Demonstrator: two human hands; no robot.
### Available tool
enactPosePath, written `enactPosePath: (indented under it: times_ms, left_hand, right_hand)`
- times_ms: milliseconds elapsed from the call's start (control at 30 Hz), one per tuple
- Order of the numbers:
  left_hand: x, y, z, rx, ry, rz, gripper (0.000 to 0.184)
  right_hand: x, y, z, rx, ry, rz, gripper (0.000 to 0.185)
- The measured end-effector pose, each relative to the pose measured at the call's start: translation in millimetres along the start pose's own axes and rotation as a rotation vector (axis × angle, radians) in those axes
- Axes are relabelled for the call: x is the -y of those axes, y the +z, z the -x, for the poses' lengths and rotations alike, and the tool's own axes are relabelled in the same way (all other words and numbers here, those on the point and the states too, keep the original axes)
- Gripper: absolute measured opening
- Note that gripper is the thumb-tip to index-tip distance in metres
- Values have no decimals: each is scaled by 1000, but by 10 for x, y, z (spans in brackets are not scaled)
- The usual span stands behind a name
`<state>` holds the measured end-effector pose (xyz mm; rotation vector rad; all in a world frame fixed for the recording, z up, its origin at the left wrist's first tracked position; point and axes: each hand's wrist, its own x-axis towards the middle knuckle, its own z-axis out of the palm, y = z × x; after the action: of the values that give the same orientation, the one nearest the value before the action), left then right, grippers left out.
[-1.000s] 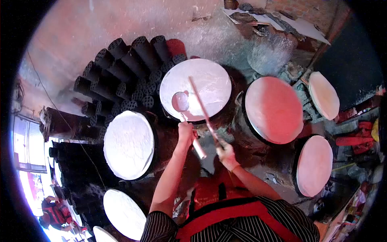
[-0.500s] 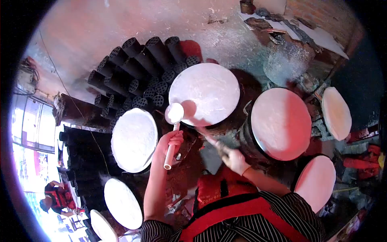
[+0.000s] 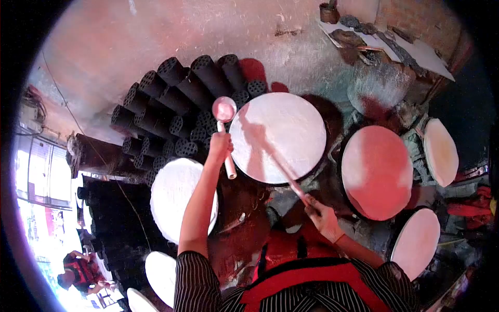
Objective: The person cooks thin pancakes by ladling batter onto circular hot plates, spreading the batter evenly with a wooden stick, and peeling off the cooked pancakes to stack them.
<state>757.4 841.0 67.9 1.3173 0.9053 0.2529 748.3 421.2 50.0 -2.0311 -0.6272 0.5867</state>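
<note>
My left hand (image 3: pixel 221 148) is wrapped round the pale handle of a ladle (image 3: pixel 224 110), held upright beside the left rim of a large round white-topped disc (image 3: pixel 299 125). Its bowl looks pale and pinkish inside. Closed on a long wooden stick (image 3: pixel 288 178), my right hand (image 3: pixel 323 221) is below that disc's front edge. The stick slants up and left over the white surface; its far end blends with a shadow, so I cannot tell its shape or whether it touches.
More round pale discs stand around: one at left (image 3: pixel 176 200), one at right (image 3: pixel 378 171), others lower down. Black honeycomb coal briquettes (image 3: pixel 200 78) are stacked against the wall. A board (image 3: pixel 384 44) bears a can and dark lumps. Another person (image 3: pixel 83 273) is at far left.
The ladle and my left hand have risen in view, away from the left disc. My right hand has shifted right and down, with the stick now slanting across the middle disc. The view has tilted slightly.
</note>
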Motion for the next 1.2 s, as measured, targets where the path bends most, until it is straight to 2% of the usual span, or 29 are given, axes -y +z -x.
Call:
enactPosePath:
  times_ms: [33,100,167,233,300,367,400,433,500,567,600,667,733,767,833,900,967,1033,1067,1167,1200]
  left_hand:
    - [-37,131,-129,-57,20,-38,17]
    - [-8,238,-386,-144,157,-330,17]
    - [-73,331,-399,-189,222,-609,27]
    - [167,314,-701,-262,308,-791,25]
    - [166,307,-598,-252,356,-803,23]
    - [188,297,-447,-255,384,-799,21]
    - [227,278,-416,-263,388,-787,20]
    - [258,246,-380,-272,394,-776,19]
    - [289,185,-284,-226,207,-409,16]
    - [334,112,-151,-168,23,-45,12]
    - [638,-139,-373,159,-152,470,5]
    - [552,-478,-182,344,-275,761,6]
    - [-2,-722,537,468,-237,894,16]
    - [-120,-811,760,531,-274,1056,17]
    - [-241,-967,1105,655,-356,1380,18]
    - [-250,-1109,1278,599,-495,1492,18]
    - [-119,-1233,1429,480,-580,1483,17]
    - [84,-1320,1674,339,-645,1431,17]
    - [225,-1355,1796,320,-641,1414,17]
    - [599,-1347,2084,282,-628,1369,21]
    - [772,-1357,2113,308,-550,1216,28]
  right_hand:
    - [26,76,-154,-116,-18,-75,40]
    - [-110,328,-556,-319,-64,-299,37]
    - [244,276,-883,-209,57,-169,36]
    - [473,374,-1135,-197,118,-25,40]
    - [582,525,-1327,-185,116,58,42]
    - [789,595,-1415,-57,248,269,43]
    - [846,653,-1365,-102,124,341,43]
    - [917,690,-1343,-12,204,384,41]
    - [1077,725,-1195,46,275,463,43]
    - [734,893,-1036,-54,56,304,43]
    - [607,915,-999,-104,-55,223,43]
    - [650,806,-942,-48,-80,50,41]
    - [779,667,-919,-64,-190,-64,36]
    - [399,777,-1061,-108,-53,-368,36]
    - [991,524,-1109,-220,-43,-89,37]
    - [906,555,-1273,-179,-103,222,39]
    - [911,509,-1027,89,123,599,39]
    - [814,537,-802,159,-10,561,38]
    - [595,587,-736,109,-197,440,38]
    - [1129,723,-686,225,-179,410,40]
    - [1368,828,-715,243,-205,406,40]
